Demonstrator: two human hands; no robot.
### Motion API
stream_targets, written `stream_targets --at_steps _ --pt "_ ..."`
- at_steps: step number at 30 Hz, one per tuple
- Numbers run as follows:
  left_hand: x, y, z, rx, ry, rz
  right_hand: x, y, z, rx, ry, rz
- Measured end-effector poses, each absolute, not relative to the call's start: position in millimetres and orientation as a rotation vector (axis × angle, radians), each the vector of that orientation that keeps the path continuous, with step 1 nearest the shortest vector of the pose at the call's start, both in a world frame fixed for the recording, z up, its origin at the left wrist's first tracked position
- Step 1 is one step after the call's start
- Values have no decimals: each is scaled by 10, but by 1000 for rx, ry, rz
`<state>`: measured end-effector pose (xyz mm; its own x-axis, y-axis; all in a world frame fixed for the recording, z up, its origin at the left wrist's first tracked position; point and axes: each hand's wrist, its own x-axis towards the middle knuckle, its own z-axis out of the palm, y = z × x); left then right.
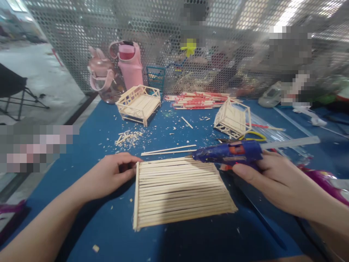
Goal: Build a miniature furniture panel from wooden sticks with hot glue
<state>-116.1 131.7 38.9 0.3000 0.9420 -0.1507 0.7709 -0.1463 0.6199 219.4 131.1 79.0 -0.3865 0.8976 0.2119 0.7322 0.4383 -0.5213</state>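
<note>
A flat panel of thin wooden sticks lies on the blue tabletop, the sticks side by side with a crosswise stick along the left edge. My left hand pinches its upper left corner between thumb and fingers. Wrapped around the handle of a blue hot glue gun is my right hand. The gun points left, its nozzle at the panel's far edge, and a clear glue stick juts from its back. Just beyond the panel lie two loose sticks.
Two small stick-built benches stand farther back, with red-and-white sticks between them. Cut pieces and crumbs litter the table. Pink bottles stand at the perforated metal screen. Yellow-handled cutters and clear glue sticks lie right.
</note>
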Motion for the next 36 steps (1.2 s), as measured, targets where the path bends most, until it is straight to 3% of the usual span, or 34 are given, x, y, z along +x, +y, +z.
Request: stream_targets --at_steps 8,36 --pt "-1212 1299 335 1962 1442 407 1872 1424 719 -1191 -2416 491" --pt "-1209 1309 328 1974 1440 378 1855 1389 713 -1380 -2399 414"
